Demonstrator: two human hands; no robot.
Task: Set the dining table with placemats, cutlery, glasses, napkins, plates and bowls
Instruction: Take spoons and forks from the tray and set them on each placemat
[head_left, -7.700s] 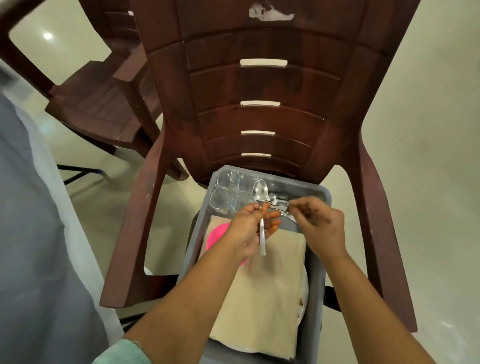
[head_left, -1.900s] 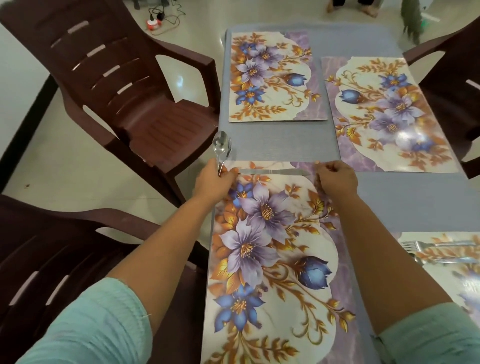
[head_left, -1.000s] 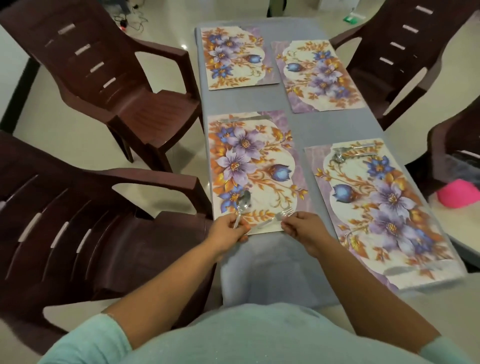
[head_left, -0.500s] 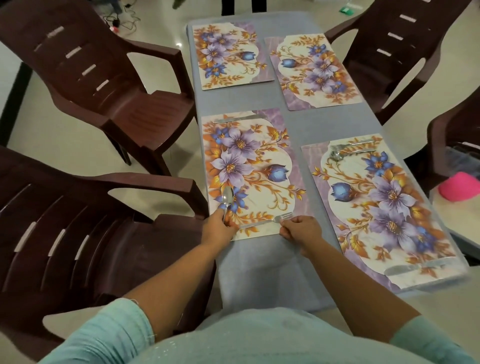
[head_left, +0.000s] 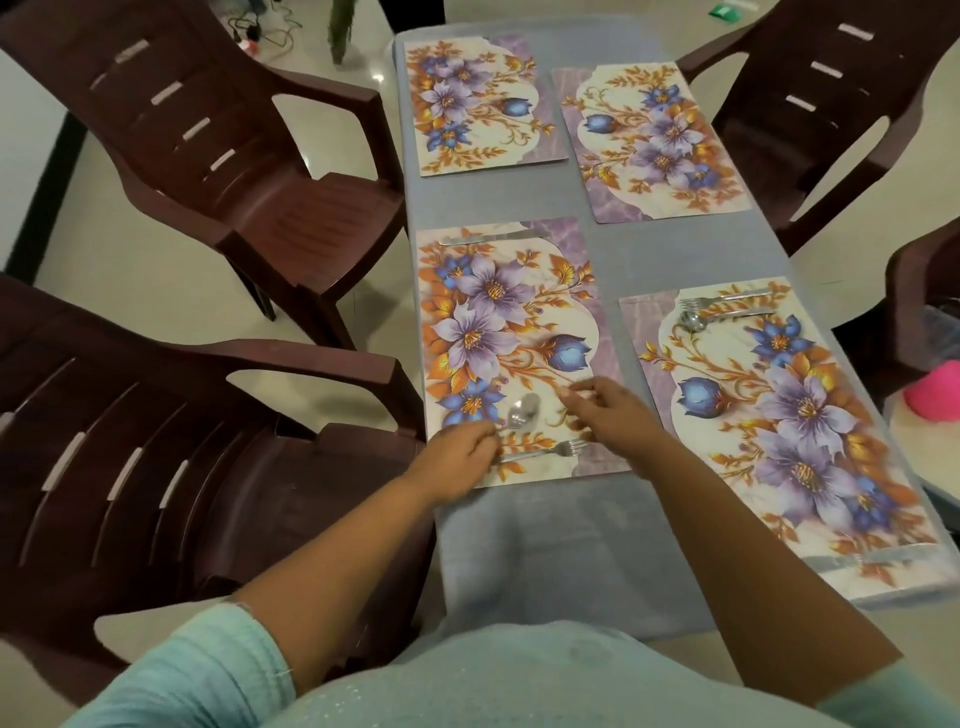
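Several floral placemats lie on the grey table (head_left: 675, 254). On the near-left placemat (head_left: 498, 332) a knife (head_left: 493, 239) lies along the far edge. A fork (head_left: 545, 451) lies flat near the near edge, tines to the right. A spoon (head_left: 522, 410) lies just beyond the fork, bowl away from me, and my left hand (head_left: 460, 452) pinches its handle. My right hand (head_left: 608, 410) hovers over the mat with fingers stretched left and holds nothing. The near-right placemat (head_left: 779, 415) carries a fork (head_left: 727, 299), a spoon (head_left: 696, 319) and a knife (head_left: 883, 557).
Two far placemats (head_left: 478, 104) (head_left: 654, 140) carry nothing. Brown plastic chairs stand at the left (head_left: 130, 467) (head_left: 208, 145) and at the far right (head_left: 831, 104). A pink bowl (head_left: 935, 397) sits at the right edge beside the table.
My right hand has let go of the fork and moved up over the mat. The fork now lies flat. My left hand stays at the spoon handle.
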